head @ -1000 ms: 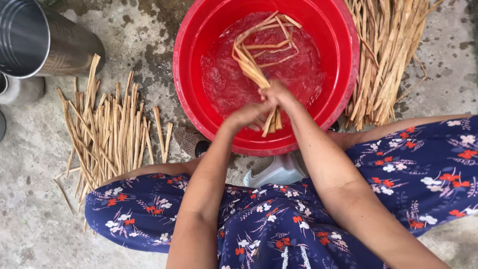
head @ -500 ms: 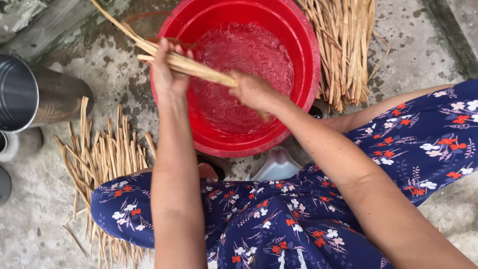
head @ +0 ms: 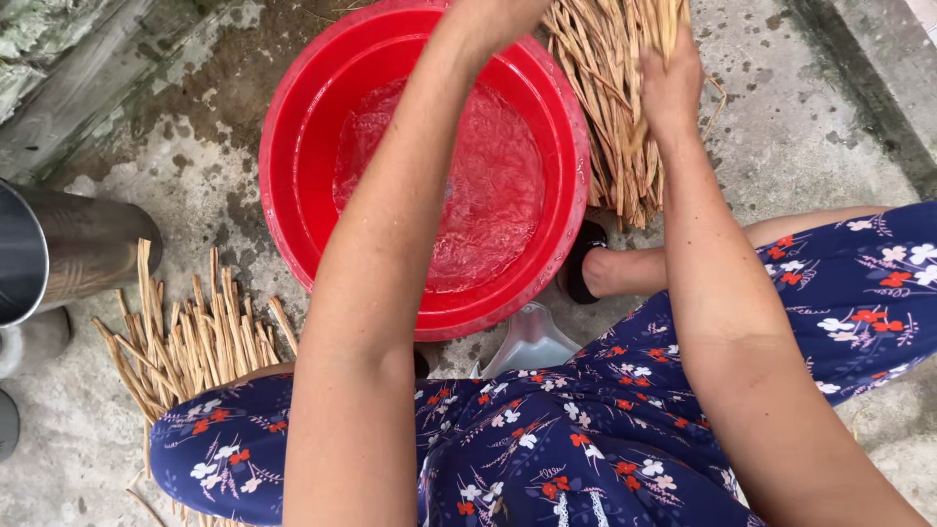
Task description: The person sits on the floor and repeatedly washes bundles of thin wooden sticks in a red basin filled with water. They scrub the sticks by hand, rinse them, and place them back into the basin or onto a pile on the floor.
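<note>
R hand [head: 672,83] on dry straw pile [head: 610,117] beside red basin [head: 293,195] w/ water; L hand [head: 488,15] above rim.

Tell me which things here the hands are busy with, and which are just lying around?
In use:
right hand on the pile of straw strips right of the basin
left hand, reaching over the red basin of water, mostly out of frame

Lying about:
bundle of strips on the left
metal pot
black sandal
</note>
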Demonstrator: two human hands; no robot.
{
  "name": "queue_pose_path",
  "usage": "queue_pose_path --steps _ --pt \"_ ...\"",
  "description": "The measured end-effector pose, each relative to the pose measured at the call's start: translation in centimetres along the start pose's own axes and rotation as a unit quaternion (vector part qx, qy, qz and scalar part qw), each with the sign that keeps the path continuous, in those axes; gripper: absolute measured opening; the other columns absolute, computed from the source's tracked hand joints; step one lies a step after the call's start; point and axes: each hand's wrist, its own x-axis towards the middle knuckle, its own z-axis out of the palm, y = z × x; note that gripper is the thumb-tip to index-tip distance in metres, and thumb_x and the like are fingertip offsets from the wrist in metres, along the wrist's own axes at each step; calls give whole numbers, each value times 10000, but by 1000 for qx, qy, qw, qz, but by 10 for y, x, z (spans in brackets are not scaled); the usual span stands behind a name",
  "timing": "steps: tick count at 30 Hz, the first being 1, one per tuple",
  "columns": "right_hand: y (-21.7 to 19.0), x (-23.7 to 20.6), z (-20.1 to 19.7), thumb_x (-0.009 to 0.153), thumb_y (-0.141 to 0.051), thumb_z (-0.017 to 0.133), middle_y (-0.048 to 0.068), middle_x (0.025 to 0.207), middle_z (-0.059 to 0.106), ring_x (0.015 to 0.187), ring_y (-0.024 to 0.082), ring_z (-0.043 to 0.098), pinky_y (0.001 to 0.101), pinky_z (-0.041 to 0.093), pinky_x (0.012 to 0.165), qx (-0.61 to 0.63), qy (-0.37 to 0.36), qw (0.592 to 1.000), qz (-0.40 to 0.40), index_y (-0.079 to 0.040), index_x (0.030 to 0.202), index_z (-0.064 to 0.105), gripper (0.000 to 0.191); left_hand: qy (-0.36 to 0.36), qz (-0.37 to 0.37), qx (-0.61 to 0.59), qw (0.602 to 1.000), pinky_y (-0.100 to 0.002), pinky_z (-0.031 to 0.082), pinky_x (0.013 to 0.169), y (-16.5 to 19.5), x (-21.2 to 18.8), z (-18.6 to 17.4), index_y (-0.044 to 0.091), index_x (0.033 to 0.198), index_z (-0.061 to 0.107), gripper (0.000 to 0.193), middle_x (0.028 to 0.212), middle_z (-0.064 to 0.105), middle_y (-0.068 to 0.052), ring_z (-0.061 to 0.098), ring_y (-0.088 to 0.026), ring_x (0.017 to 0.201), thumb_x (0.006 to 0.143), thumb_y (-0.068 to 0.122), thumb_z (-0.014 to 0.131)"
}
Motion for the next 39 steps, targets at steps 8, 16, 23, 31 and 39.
queue_pose_path --steps 8,16,23,31,39 --pt "106 -44 15 922 -58 652 191 1367 420 1228 386 551 498 469 1067 -245 19 955 169 -116 1517 396 650 -21 -162 -110 980 -367 583 879 -79 -88 -42 140 1375 567 582 1314 658 -92 705 -168 976 901 464 657" --pt "132 -22 36 759 -460 827 265 1545 188 1464 481 179 630 228 1116 -361 47 915 173 -139 1533 267 1007 98 -204 -76 971 -292 543 746 -167 -238 -195 91 1364 615 401 1126 728 -57 700 -116 889 1006 263 671" --pt "77 13 84 872 -17 760 125 1554 394 1454 327 408 410 389 1248 -189 90 952 -224 -105 1470 504 657 256 -425 -19 868 -296 461 585 -313 -445 -239 173 1172 692 196 969 731 -10 665 -106 826 1078 300 577" --pt "-41 -108 181 942 169 619 127 1591 337 1550 316 359 419 330 1346 -85 -169 926 -326 -81 1399 601 521 354 -441 51 823 -430 547 882 -464 -598 -78 61 1160 740 400 1090 719 -229 698 -341 1029 896 339 850" --pt "17 -186 218 913 -71 771 188 1427 468 1316 324 488 414 427 1113 -237 -364 860 -267 -99 1313 637 423 290 -643 -59 706 -449 498 1008 -479 -654 72 36 1280 643 631 1253 640 -269 629 -394 1170 781 354 864"
